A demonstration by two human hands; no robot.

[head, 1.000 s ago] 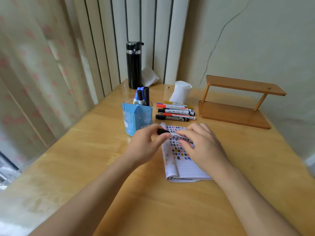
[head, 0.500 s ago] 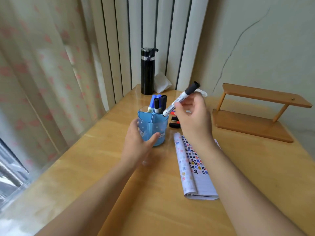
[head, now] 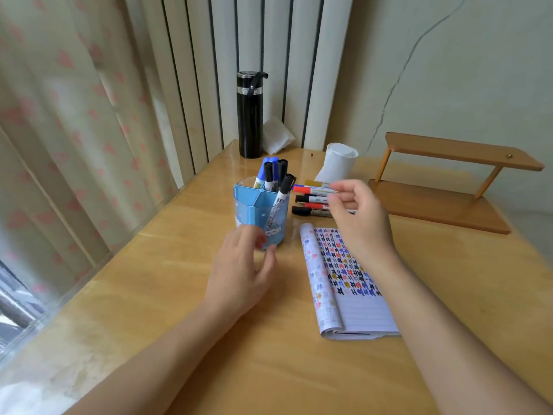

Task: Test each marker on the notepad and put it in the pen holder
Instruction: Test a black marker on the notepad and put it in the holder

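A black flask (head: 250, 115) stands at the surface's (head: 179, 295) far edge, crumpled tissue (head: 276, 134) just beside it, a wooden rack (head: 449, 181) well to its right.

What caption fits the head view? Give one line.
Black-capped marker sits in the blue pen holder; right hand reaches toward the remaining markers.

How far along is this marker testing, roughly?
Partway. Four markers already stand in the blue pen holder, the black-capped marker leaning in its right compartment, and the notepad is covered in coloured test marks. Both hands are empty: the left hand sits by the holder, the right hand hovers over the loose markers. At least four of those remain on the table.
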